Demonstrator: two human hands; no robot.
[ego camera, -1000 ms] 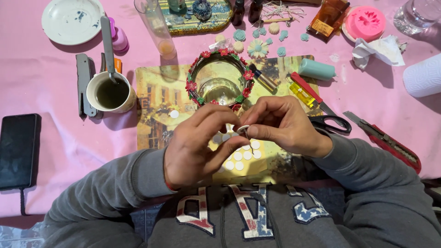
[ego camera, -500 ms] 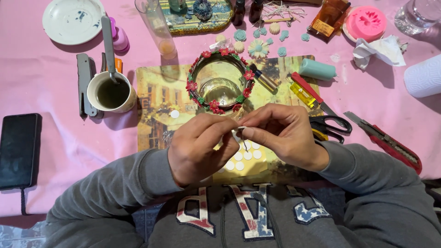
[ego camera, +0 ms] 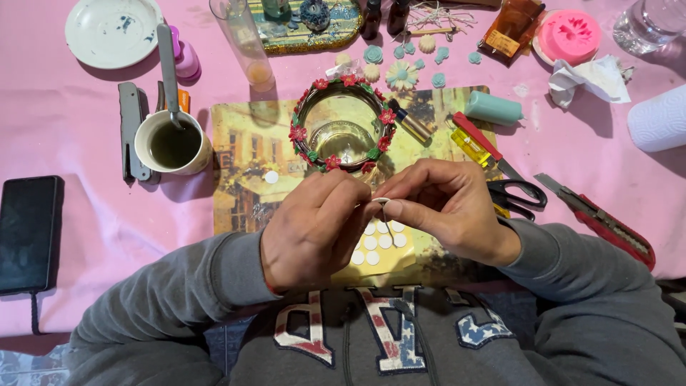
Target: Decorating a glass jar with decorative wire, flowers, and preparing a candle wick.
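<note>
Two hands meet over the near edge of the picture placemat. Head view: left hand and right hand pinch narrowly on a small white disc with a thin pin hanging below. Sheet of white dots lies beneath; flower-trimmed glass bowl just beyond. Judgement: peeling or fitting step; next move calls for a fine, steady grip.
</note>
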